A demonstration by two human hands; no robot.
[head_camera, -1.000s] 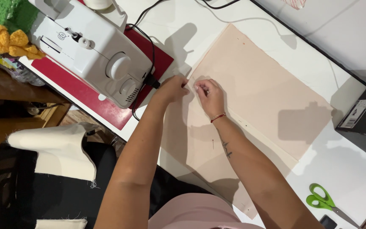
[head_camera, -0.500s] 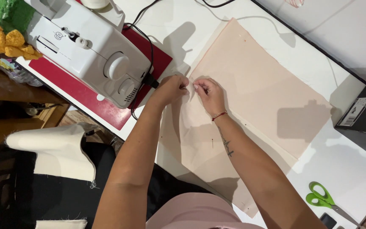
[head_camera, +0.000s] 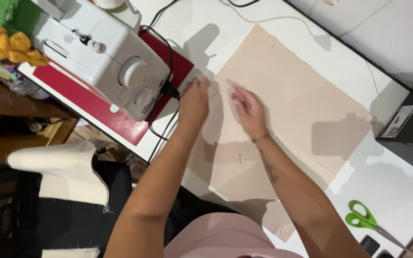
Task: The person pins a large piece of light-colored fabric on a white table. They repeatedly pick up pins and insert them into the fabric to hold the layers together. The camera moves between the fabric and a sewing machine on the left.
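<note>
Fabric is lying flat under both our hands: we are pressing the left hand on its edge, fingers curled but gripping nothing, and spreading the right hand open just beside it. A pin is sitting near our right wrist; we are risking a prick or shifting the layers.

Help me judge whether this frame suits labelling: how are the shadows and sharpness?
Head view: hard light casts dark shadows of the arms and a boxy shape onto the beige fabric; right hand and left hand are slightly motion-blurred; the sewing machine and green scissors stay sharp.
</note>
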